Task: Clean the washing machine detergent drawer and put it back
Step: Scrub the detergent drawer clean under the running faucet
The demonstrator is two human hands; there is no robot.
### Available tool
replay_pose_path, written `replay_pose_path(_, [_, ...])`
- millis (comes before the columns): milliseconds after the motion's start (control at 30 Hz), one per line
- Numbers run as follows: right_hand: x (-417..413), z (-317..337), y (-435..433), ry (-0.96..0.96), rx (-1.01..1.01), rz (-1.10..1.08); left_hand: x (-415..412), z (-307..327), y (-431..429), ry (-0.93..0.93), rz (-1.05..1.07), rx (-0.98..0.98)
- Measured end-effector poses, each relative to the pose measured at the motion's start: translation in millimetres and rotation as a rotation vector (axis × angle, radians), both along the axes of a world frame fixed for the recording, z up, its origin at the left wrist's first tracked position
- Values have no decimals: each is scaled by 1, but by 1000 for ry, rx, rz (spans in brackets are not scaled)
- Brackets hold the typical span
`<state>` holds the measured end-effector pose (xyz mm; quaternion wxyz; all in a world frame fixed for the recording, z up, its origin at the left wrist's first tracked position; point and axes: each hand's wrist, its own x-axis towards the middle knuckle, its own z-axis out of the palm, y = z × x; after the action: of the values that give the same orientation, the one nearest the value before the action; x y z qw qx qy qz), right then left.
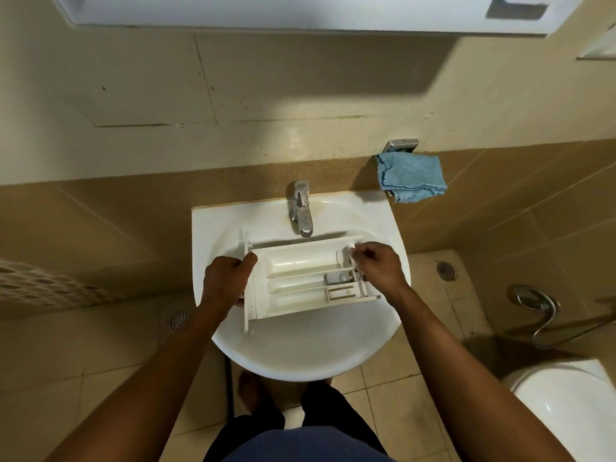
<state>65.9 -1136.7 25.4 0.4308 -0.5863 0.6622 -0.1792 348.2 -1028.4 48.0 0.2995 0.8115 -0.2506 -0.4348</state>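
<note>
A person stands at a bathroom sink [300, 365] holding a white drawer [300, 278] over the bowl, compartments facing up. The drawer's long axis runs side to side across the bowl, roughly in line with the sink's back edge. Its wide front panel is at the left end and its narrower rear at the right. The left hand [226, 281] is clenched around the front panel, thumb on the near side of the panel's top and fingers wrapped below. The right hand [376, 265] grasps the rear end, fingers curled and pinching at its far corner. Each hand has the end on its own side, so neither arm crosses the other. The tap [301, 208] stands at the middle of the sink's back edge, and its spout ends just beyond the drawer's far long wall, about halfway along it. No stream of water can be made out. A rinse would likely need the drawer pushed a little away from the body, to bring the compartments under the spout. A blue cloth [411, 176] hangs on the wall beyond the sink's back right corner, nearer the right hand.
</note>
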Motion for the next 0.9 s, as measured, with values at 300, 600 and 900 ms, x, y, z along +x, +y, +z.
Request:
replay_pose_path(300, [-7,-4,12,-61,56,-68,1,-13,0,-9,-74,-52])
replay_pose_path(600, [-21,4,35,-155,-109,-112,2,-9,25,-288,-262,-345])
replay_pose_path(900, [-11,29,57,-492,-350,-209,-12,-2,52,-434,-306,-797])
